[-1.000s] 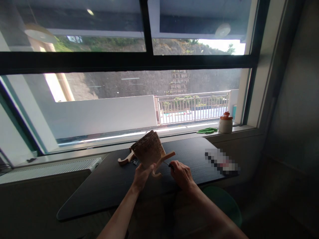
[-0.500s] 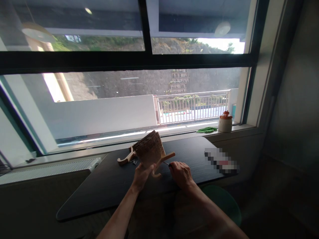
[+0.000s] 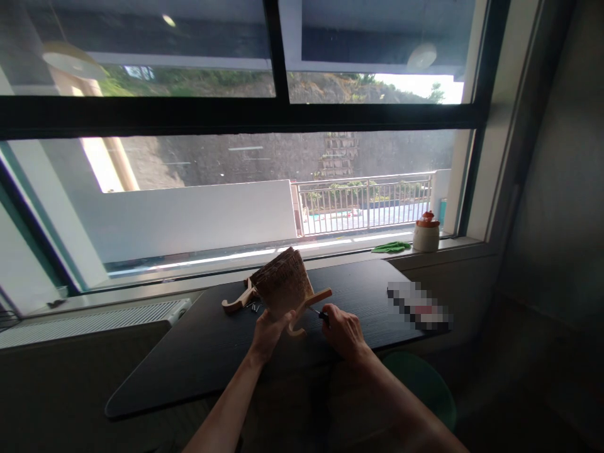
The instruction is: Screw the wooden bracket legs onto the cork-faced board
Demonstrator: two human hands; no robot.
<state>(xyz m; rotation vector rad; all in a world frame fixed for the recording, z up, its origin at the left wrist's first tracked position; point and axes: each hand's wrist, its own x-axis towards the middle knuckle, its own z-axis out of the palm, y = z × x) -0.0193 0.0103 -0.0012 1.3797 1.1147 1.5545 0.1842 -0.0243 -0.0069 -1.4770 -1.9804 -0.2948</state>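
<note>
The left hand [image 3: 268, 333] has fingers clamped on the brown block [image 3: 284, 284], maybe to steady it; the right hand [image 3: 344, 330] squeezes a thin tool [image 3: 323, 316] pointing at curved wood [image 3: 321, 294].

Your left hand [image 3: 270, 333] holds the wooden block [image 3: 283, 286] above the table [image 3: 189, 358], a curved wooden piece [image 3: 321, 294] at its right side; right of this, your right hand [image 3: 343, 330] holds the screwdriver [image 3: 324, 317]. Left of the block, a second curved piece [image 3: 234, 306] lies beside screws [image 3: 255, 307]. Behind, on the windowsill [image 3: 460, 243], a cloth [image 3: 391, 247] lies left of a jar [image 3: 426, 238].
</note>
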